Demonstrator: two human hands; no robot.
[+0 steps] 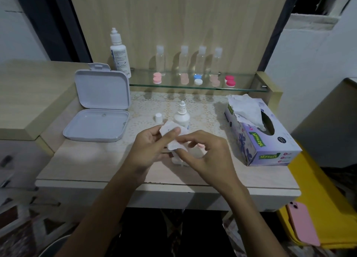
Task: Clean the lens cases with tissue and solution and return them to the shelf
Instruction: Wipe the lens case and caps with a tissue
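Above the near edge of the pale wooden surface [92, 160]: left hand [148, 146] curled round a folded white tissue [171, 131], thumb and fingers pinching it; right hand [204, 150] curled too, fingertips pinching the tissue's lower part, with a small white lens case [180, 161] apparently tucked beneath, mostly hidden. Probably light, rigid, smooth plastic, slippery once wet; best gripped by the rims, tissue soft and easily torn. Just behind, mid-surface: small white dropper bottle of solution [182, 115], uncapped, white cap [158, 117] beside it. Toward the left edge, open grey hinged plastic box [98, 110]; toward the right edge, lilac tissue box [258, 133]. Farthest, on the glass shelf [241, 88]: pink, blue-and-white and red lens cases [198, 79].
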